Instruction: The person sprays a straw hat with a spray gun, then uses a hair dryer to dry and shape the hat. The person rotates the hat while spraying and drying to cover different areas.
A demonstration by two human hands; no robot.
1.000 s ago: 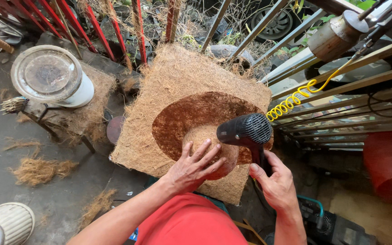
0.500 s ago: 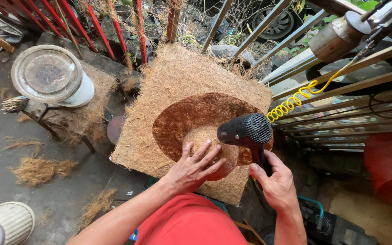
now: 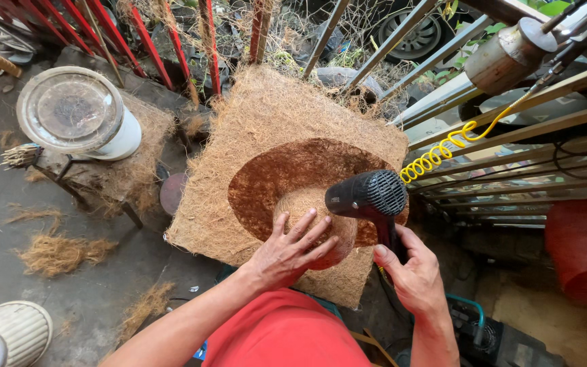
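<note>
The mat (image 3: 266,129) lies centre; the left hand (image 3: 290,248) rests on its mound (image 3: 314,221), the dryer (image 3: 368,197) just right, the lid (image 3: 70,112) far left.

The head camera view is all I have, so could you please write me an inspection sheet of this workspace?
Surface: a square coir fibre mat lies flat, with a dark reddish-brown round patch around a raised fibre dome.
Job's things: a black hand-held blower points at the dome.
Clutter: loose fibre tufts on the grey floor; a white container with a clear lid; a ribbed cream pot.
Hands: the left hand lies spread on the dome; the right hand grips the blower's handle.
Cables: a yellow coiled hose runs up to the right.
Surroundings: red bars, grey metal railings, a red mesh bin.
</note>
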